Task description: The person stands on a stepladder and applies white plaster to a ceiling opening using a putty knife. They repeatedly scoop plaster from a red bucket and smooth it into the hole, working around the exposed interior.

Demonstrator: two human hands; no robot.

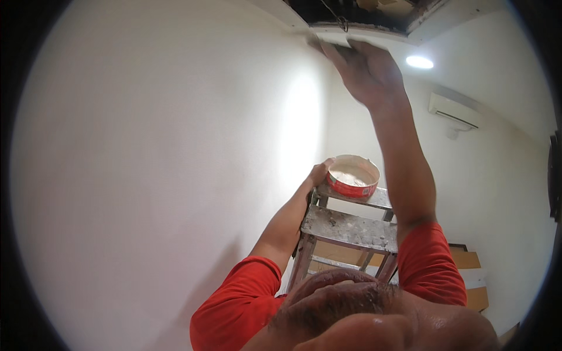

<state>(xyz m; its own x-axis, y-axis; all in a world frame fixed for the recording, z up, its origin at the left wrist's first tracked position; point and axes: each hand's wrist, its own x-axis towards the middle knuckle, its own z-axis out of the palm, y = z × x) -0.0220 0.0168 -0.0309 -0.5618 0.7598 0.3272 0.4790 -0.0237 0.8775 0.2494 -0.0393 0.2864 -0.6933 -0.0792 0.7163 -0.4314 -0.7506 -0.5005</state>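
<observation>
A cut-down round tub (353,186), red outside with a pale rim, stands on the top of a stepladder (349,228) and has whitish paste inside. My left hand (320,172) is closed at the tub's left side, its fingers at the rim. Raised high, my right hand (370,73) reaches up to the edge of a ceiling opening (357,14). Its fingers are bent around something flat and thin, blurred by motion, whose kind I cannot make out.
A bare pale wall (146,146) rises close on the left. Wires hang in the dark ceiling gap. A round ceiling light (420,62) glows at right, above an air conditioner (454,110). Cardboard boxes (468,275) stand low behind my right arm. The ladder's steps are stained.
</observation>
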